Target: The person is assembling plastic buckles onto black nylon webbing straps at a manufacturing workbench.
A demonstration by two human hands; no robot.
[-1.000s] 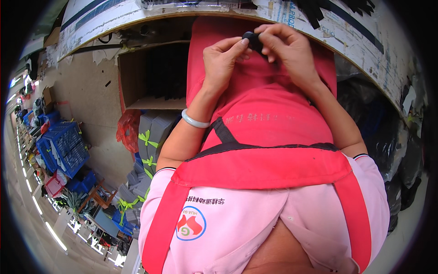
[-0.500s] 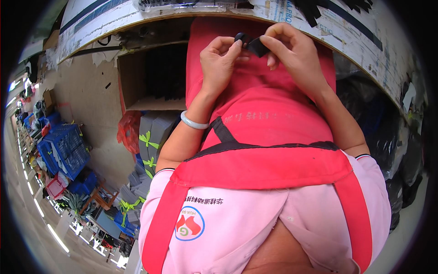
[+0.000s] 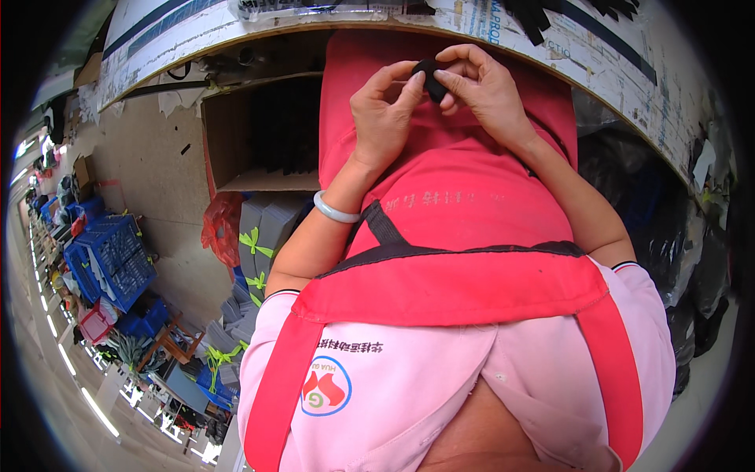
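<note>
Over the red apron [image 3: 464,224], left hand [image 3: 381,116] and right hand [image 3: 495,98] pinch a small black strip [image 3: 429,79] — a slackened pinch could drop it.

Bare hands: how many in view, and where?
2: the left hand and right hand, fingering a small black piece from either side. Others may be hidden.

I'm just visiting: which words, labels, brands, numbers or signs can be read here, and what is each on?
I won't copy wording, but lettering shows here:
Pink shirt: dark characters, upside down in view, beside a blue-ringed emblem with small letters.
Red apron: pale, worn characters, partly too faded to read.
White tabletop: blue capitals, partly cut off.
Black piece in the left hand and right hand: none visible.
</note>
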